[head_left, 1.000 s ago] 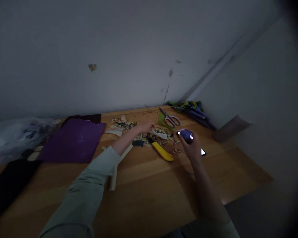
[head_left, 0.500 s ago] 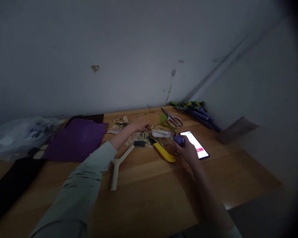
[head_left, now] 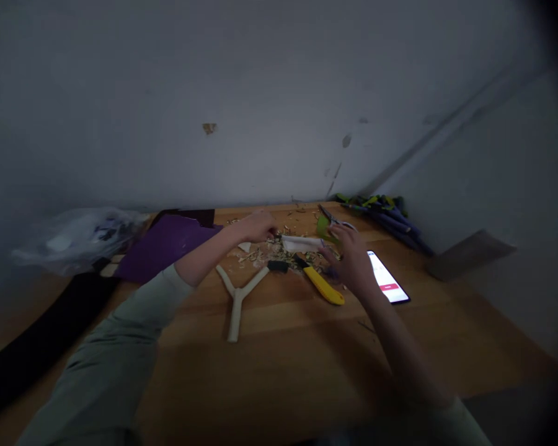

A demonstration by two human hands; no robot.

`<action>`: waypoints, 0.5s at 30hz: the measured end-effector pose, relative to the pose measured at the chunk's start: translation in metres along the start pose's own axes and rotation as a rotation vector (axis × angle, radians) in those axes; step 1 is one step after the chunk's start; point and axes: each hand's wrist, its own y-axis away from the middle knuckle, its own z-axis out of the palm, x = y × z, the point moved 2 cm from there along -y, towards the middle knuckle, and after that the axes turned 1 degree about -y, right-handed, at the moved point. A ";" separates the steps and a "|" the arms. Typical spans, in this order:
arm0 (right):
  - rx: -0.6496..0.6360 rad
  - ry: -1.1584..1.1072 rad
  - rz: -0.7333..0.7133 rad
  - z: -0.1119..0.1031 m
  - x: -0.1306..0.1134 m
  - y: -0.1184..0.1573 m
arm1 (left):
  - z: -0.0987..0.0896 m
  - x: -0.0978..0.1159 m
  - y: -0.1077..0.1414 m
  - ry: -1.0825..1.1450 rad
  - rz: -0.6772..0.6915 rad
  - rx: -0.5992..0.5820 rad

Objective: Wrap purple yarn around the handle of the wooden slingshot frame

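Left hand (head_left: 259,226) curled, grip unclear; right hand (head_left: 353,260) spread; 1 white strip (head_left: 301,244), 1 knife (head_left: 325,287).

Right hand (head_left: 351,260), formerly closed round the purple ball, now spread, its fingers apart; purple ball (head_left: 333,272) released, dimly seen below that hand; scissors (head_left: 339,221), earlier in plain sight, now partly covered by the fingers; left forearm (head_left: 214,251) clear of the forked stick (head_left: 237,300), both prongs now exposed; white strip (head_left: 302,243) shifted leftward relative to the yellow knife (head_left: 324,286).
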 end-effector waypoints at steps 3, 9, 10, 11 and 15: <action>-0.249 0.013 -0.173 0.009 -0.024 -0.021 | -0.002 0.003 0.019 -0.039 -0.013 -0.012; -0.377 0.092 -0.125 0.026 -0.012 -0.020 | 0.003 -0.010 0.056 -0.080 -0.057 -0.012; -0.395 0.090 -0.134 0.027 -0.008 -0.019 | 0.004 -0.013 0.062 -0.077 -0.062 -0.007; -0.415 0.083 -0.150 0.027 -0.005 -0.017 | 0.006 -0.015 0.067 -0.071 -0.065 0.001; -0.492 -0.019 -0.258 0.022 -0.016 -0.017 | 0.012 -0.021 0.085 -0.010 -0.060 0.056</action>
